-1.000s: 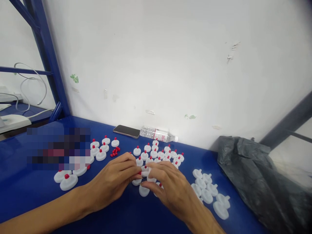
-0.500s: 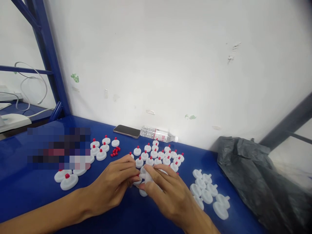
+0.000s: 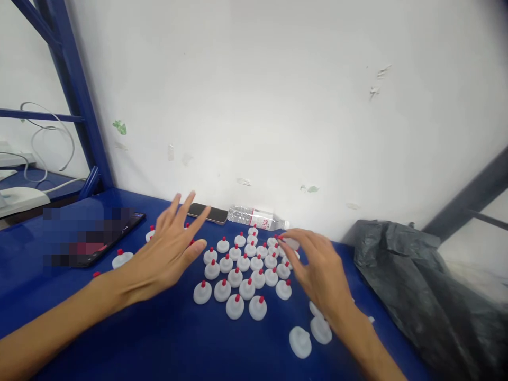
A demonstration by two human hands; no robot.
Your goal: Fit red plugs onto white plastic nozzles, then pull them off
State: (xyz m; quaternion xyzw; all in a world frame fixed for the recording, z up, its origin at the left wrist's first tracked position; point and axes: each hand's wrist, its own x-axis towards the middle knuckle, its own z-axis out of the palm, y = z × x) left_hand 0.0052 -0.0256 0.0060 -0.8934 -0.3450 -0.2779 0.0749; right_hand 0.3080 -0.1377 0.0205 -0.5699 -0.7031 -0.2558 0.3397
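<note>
My right hand (image 3: 319, 272) pinches the red tip of a white round plastic lid (image 3: 292, 243), tilted at the back right of the middle group. Around its fingers stand several white lids with red-capped spouts, such as one capped lid (image 3: 235, 307) at the front. My left hand (image 3: 170, 251) is open, fingers spread, above the left part of the table and holding nothing. It covers most of the left group, where another capped lid (image 3: 122, 259) shows beside the wrist. Under my right forearm lie plain white lids (image 3: 300, 342) without red caps, partly hidden.
A clear water bottle (image 3: 260, 218) lies along the wall next to a phone (image 3: 208, 213). A dark, partly blurred device (image 3: 115, 238) rests on the blue table (image 3: 170, 338) at left. A black plastic bag (image 3: 400, 264) covers the right side.
My hands have parted from the middle, where both held a white lid. My left hand moved left and opened; my right hand moved back and right with a red-tipped lid.
</note>
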